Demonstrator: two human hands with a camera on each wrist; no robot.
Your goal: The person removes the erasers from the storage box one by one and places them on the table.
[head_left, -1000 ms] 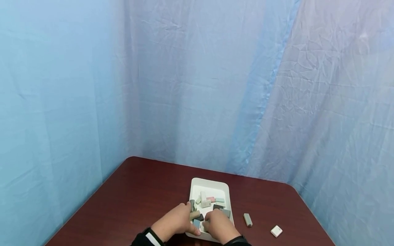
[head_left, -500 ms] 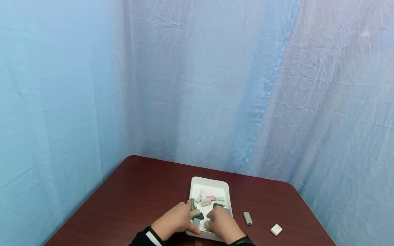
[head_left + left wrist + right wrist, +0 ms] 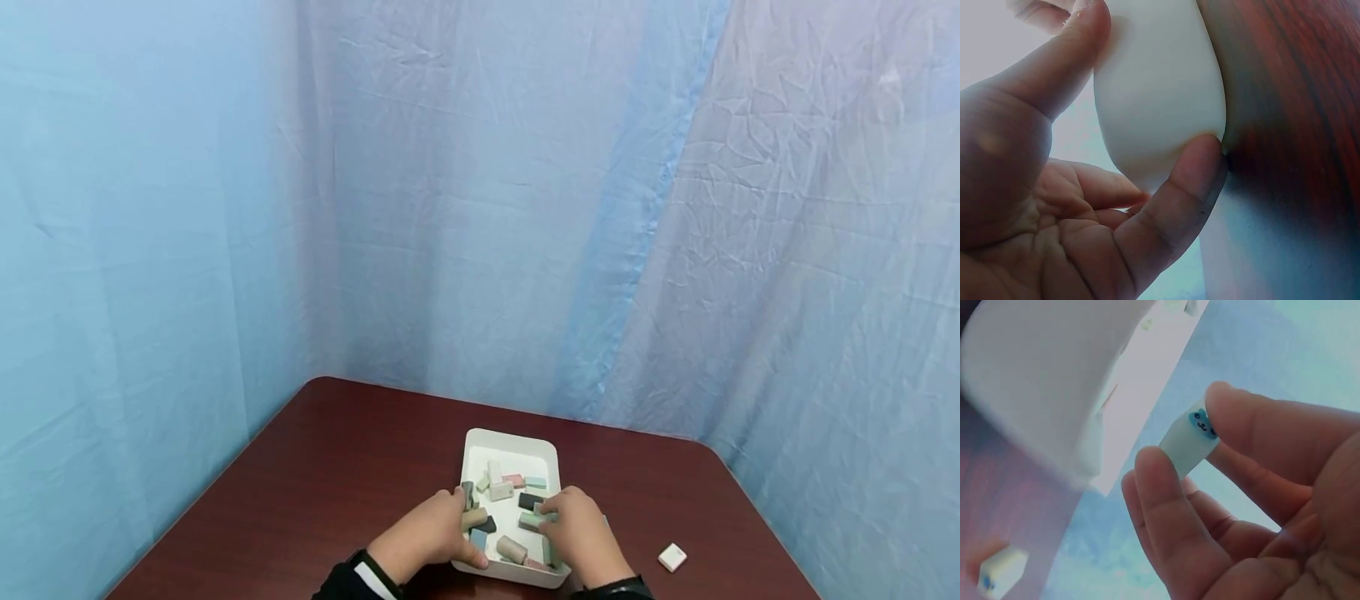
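Note:
In the head view, my left hand (image 3: pixel 427 533) holds the white tray (image 3: pixel 517 434) at its near left side. The left wrist view shows its thumb and fingers (image 3: pixel 1194 169) around the tray's rounded white corner (image 3: pixel 1160 87). My right hand (image 3: pixel 585 533) is at the tray's right rim. Its thumb and fingertips pinch a small pale block (image 3: pixel 1188 447) with a blue animal face on one end. Inside the tray lie a tan cylindrical block (image 3: pixel 512 549), a light green block (image 3: pixel 531 522), a dark block (image 3: pixel 530 501) and several others. The hands hide part of the contents.
A white square block (image 3: pixel 672 557) lies on the dark red table (image 3: pixel 375 450), right of the tray. A yellowish-white block (image 3: pixel 1004 573) appears on the table in the right wrist view. Blue curtains (image 3: pixel 510 250) surround the table's far and side edges.
My right hand has moved right from inside the tray to its right rim, uncovering the tan and green blocks. It now covers where a grey-green block lay. My left hand stays put.

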